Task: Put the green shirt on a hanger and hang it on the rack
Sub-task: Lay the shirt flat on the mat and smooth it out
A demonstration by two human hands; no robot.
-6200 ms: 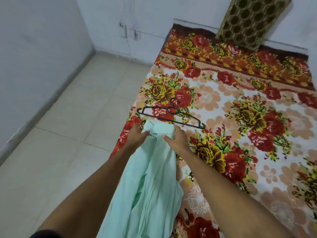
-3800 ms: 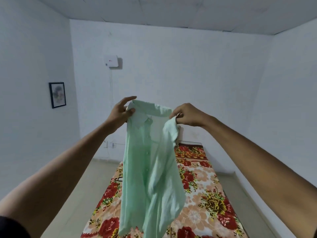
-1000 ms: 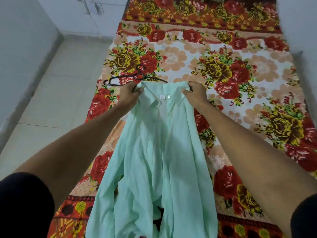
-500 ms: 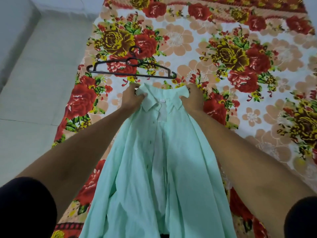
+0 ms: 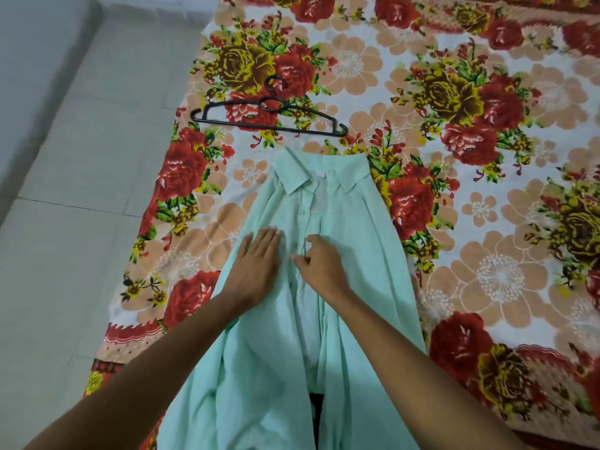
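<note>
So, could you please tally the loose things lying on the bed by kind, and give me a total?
Shirt: 1, green, collar toward the hangers
Hangers: 2, black, overlapping, beyond the collar
Total: 3

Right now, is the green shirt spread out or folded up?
Spread out. The green shirt lies flat on the floral bedspread, collar toward the black hanger, lower end hanging off the edge.
</note>
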